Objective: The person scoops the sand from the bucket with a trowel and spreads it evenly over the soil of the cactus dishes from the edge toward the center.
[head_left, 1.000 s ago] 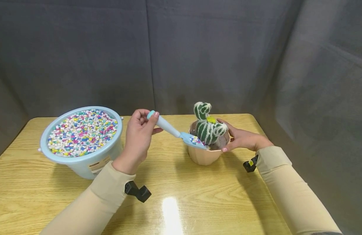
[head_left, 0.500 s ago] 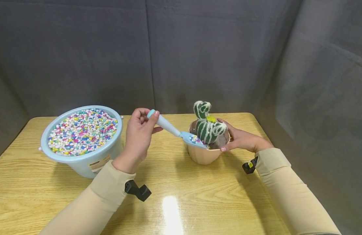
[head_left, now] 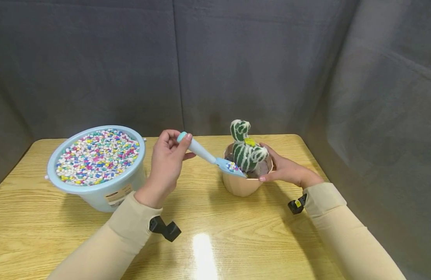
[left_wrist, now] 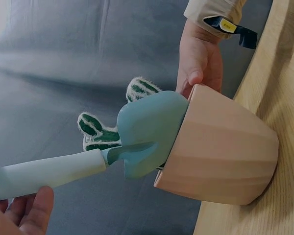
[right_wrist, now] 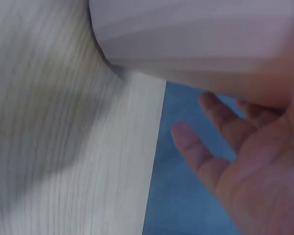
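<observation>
My left hand point(head_left: 166, 161) pinches the handle end of a light-blue hand trowel point(head_left: 201, 151), which slants down to the right. Small coloured pebbles point(head_left: 232, 166) lie on the blade, whose tip overlaps the near rim of a peach flower pot point(head_left: 241, 187). Inside the pot stands a green-and-white knitted cactus point(head_left: 244, 155) with a yellow flower. My right hand point(head_left: 288, 169) grips the pot's right rim, thumb on the near side. In the right wrist view, some fingers point(right_wrist: 193, 152) spread loosely beside the wall. The left wrist view shows the blade's underside point(left_wrist: 152, 127) at the rim.
A light-blue bucket point(head_left: 96, 189) filled with multicoloured pebbles point(head_left: 100, 157) stands on the left of the wooden table point(head_left: 254, 241). Grey cloth point(head_left: 215, 70) hangs behind and along the right side. Each sleeve carries a small black wrist camera point(head_left: 165, 229).
The trowel handle and left hand have shifted very slightly right. The pot, cactus and right hand have edged slightly left. Pebbles stay on the blade.
</observation>
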Action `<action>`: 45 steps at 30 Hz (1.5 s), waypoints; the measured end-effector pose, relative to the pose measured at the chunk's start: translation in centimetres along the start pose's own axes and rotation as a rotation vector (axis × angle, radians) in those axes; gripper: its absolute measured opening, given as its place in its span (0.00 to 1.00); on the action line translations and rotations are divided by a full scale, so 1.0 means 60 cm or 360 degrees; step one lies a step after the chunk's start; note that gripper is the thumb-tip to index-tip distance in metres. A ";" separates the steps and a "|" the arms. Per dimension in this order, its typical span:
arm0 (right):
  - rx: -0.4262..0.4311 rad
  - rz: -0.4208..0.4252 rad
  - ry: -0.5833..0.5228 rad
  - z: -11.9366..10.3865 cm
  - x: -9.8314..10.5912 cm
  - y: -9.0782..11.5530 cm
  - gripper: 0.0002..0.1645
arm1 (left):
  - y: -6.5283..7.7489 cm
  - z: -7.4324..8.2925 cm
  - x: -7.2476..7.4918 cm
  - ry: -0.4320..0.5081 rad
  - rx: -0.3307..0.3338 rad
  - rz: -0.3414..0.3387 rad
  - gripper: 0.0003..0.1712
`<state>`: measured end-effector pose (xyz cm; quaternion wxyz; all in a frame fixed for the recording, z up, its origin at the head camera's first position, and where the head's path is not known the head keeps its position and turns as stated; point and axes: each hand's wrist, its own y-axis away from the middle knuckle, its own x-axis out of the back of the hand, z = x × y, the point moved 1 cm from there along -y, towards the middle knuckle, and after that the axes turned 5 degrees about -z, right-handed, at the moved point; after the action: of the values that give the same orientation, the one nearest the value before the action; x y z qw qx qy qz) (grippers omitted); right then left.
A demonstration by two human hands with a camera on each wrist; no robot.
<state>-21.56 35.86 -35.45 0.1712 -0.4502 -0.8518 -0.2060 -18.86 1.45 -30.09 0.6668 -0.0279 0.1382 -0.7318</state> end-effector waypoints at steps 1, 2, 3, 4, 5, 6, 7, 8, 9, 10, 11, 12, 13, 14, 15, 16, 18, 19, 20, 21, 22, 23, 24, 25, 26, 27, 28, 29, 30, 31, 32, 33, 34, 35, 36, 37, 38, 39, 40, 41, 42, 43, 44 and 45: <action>-0.0012 0.0020 0.0027 -0.002 -0.002 0.001 0.75 | 0.000 0.000 0.000 0.0004 -0.0003 0.0002 0.10; -0.0022 0.0039 0.0049 -0.004 -0.005 0.002 0.75 | 0.001 0.000 0.000 0.0010 -0.0010 0.0003 0.09; -0.0024 0.0051 0.0057 -0.007 -0.007 0.003 0.74 | 0.001 -0.001 0.000 0.0011 -0.0016 0.0006 0.09; -0.0026 0.0063 0.0075 -0.009 -0.009 0.004 0.74 | 0.002 0.000 0.000 0.0013 -0.0022 0.0007 0.09; -0.0028 0.0077 0.0083 -0.011 -0.011 0.005 0.74 | 0.002 0.000 0.001 0.0016 -0.0026 0.0008 0.09; -0.0031 0.0088 0.0091 -0.013 -0.013 0.006 0.73 | 0.002 0.000 0.001 0.0019 -0.0031 0.0006 0.09; -0.0037 0.0098 0.0093 -0.015 -0.015 0.006 0.73 | 0.002 0.000 0.001 0.0018 -0.0032 0.0002 0.09; -0.0044 0.0108 0.0097 -0.016 -0.017 0.008 0.73 | 0.002 0.000 0.001 0.0017 -0.0033 -0.0001 0.09; -0.0048 0.0118 0.0105 -0.016 -0.019 0.009 0.73 | 0.003 0.000 0.000 0.0016 -0.0032 -0.0005 0.09; -0.0055 0.0127 0.0111 -0.017 -0.020 0.010 0.72 | 0.003 0.000 0.000 0.0016 -0.0031 -0.0008 0.09; -0.0063 0.0137 0.0113 -0.017 -0.022 0.011 0.72 | 0.003 0.000 -0.001 0.0014 -0.0028 -0.0010 0.09; -0.0070 0.0146 0.0115 -0.017 -0.023 0.011 0.72 | 0.003 0.000 -0.001 0.0013 -0.0025 -0.0010 0.09; -0.0077 0.0154 0.0116 -0.017 -0.024 0.012 0.72 | 0.003 0.000 -0.002 0.0012 -0.0023 -0.0008 0.08; -0.0078 0.0160 0.0117 -0.017 -0.025 0.012 0.71 | 0.003 0.000 -0.003 0.0011 -0.0022 -0.0006 0.08; -0.0074 0.0165 0.0121 -0.017 -0.026 0.012 0.71 | 0.003 0.000 -0.004 0.0013 -0.0021 -0.0004 0.08; -0.0077 0.0169 0.0121 -0.017 -0.027 0.011 0.70 | 0.003 0.001 -0.004 0.0012 -0.0021 -0.0005 0.08; -0.0079 0.0180 0.0123 -0.017 -0.028 0.011 0.70 | 0.004 0.002 -0.006 0.0014 -0.0027 -0.0008 0.09; -0.0082 0.0186 0.0125 -0.018 -0.029 0.011 0.69 | 0.004 0.002 -0.007 0.0012 -0.0031 -0.0009 0.09; -0.0090 0.0191 0.0131 -0.019 -0.030 0.012 0.69 | 0.004 0.003 -0.008 0.0009 -0.0037 -0.0011 0.09; -0.0096 0.0198 0.0137 -0.019 -0.032 0.012 0.69 | 0.004 0.004 -0.009 0.0005 -0.0046 -0.0014 0.09; -0.0106 0.0206 0.0143 -0.020 -0.033 0.012 0.69 | 0.004 0.005 -0.010 0.0002 -0.0052 -0.0020 0.09; -0.0115 0.0215 0.0150 -0.021 -0.034 0.013 0.70 | 0.004 0.006 -0.011 -0.0002 -0.0059 -0.0022 0.10; -0.0121 0.0222 0.0156 -0.022 -0.035 0.013 0.70 | 0.004 0.006 -0.012 -0.0007 -0.0066 -0.0023 0.10; -0.0124 0.0226 0.0163 -0.023 -0.036 0.013 0.70 | 0.004 0.007 -0.013 -0.0011 -0.0073 -0.0026 0.10; -0.0130 0.0229 0.0169 -0.023 -0.037 0.013 0.70 | 0.005 0.008 -0.014 -0.0017 -0.0081 -0.0030 0.10; -0.0127 0.0231 0.0174 -0.023 -0.038 0.013 0.70 | 0.005 0.009 -0.015 -0.0022 -0.0085 -0.0034 0.10; -0.0127 0.0233 0.0179 -0.024 -0.039 0.013 0.70 | 0.006 0.010 -0.016 -0.0024 -0.0092 -0.0038 0.10; -0.0128 0.0230 0.0180 -0.024 -0.039 0.013 0.70 | 0.006 0.011 -0.016 -0.0028 -0.0102 -0.0039 0.11; -0.0127 0.0226 0.0183 -0.025 -0.039 0.013 0.70 | 0.007 0.012 -0.017 -0.0035 -0.0110 -0.0042 0.11; -0.0130 0.0219 0.0189 -0.025 -0.038 0.014 0.71 | 0.008 0.013 -0.018 -0.0035 -0.0120 -0.0046 0.11; -0.0129 0.0208 0.0188 -0.025 -0.037 0.014 0.71 | 0.008 0.013 -0.019 -0.0041 -0.0130 -0.0050 0.11; -0.0127 0.0194 0.0190 -0.025 -0.035 0.015 0.71 | 0.009 0.014 -0.020 -0.0043 -0.0138 -0.0053 0.11; -0.0125 0.0178 0.0186 -0.026 -0.033 0.015 0.72 | 0.009 0.014 -0.021 -0.0047 -0.0147 -0.0054 0.11; -0.0117 0.0156 0.0184 -0.026 -0.031 0.016 0.72 | 0.010 0.014 -0.022 -0.0055 -0.0154 -0.0055 0.11; -0.0111 0.0131 0.0181 -0.026 -0.029 0.018 0.73 | 0.010 0.015 -0.023 -0.0063 -0.0158 -0.0059 0.11; -0.0109 0.0101 0.0174 -0.026 -0.027 0.019 0.74 | 0.011 0.015 -0.023 -0.0067 -0.0162 -0.0061 0.11; -0.0109 0.0074 0.0159 -0.027 -0.025 0.021 0.74 | 0.011 0.015 -0.024 -0.0074 -0.0164 -0.0066 0.11; -0.0119 0.0048 0.0152 -0.028 -0.023 0.023 0.75 | 0.012 0.016 -0.024 -0.0077 -0.0165 -0.0068 0.11; -0.0131 0.0022 0.0135 -0.029 -0.020 0.025 0.75 | 0.012 0.017 -0.025 -0.0075 -0.0170 -0.0071 0.12; -0.0143 -0.0001 0.0132 -0.030 -0.018 0.027 0.75 | 0.012 0.017 -0.025 -0.0070 -0.0176 -0.0074 0.12; -0.0160 -0.0018 0.0133 -0.031 -0.016 0.028 0.75 | 0.013 0.018 -0.026 -0.0063 -0.0180 -0.0076 0.12; -0.0175 -0.0030 0.0134 -0.032 -0.014 0.029 0.74 | 0.012 0.018 -0.027 -0.0057 -0.0184 -0.0075 0.12; -0.0188 -0.0037 0.0144 -0.033 -0.012 0.030 0.74 | 0.013 0.018 -0.027 -0.0051 -0.0185 -0.0078 0.12; -0.0199 -0.0041 0.0160 -0.033 -0.011 0.030 0.74 | 0.013 0.019 -0.029 -0.0049 -0.0189 -0.0079 0.12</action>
<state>-19.50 35.30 -33.71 0.1825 -0.4380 -0.8334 -0.2832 -17.67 2.91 -28.94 0.6475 -0.0821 0.1705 -0.7382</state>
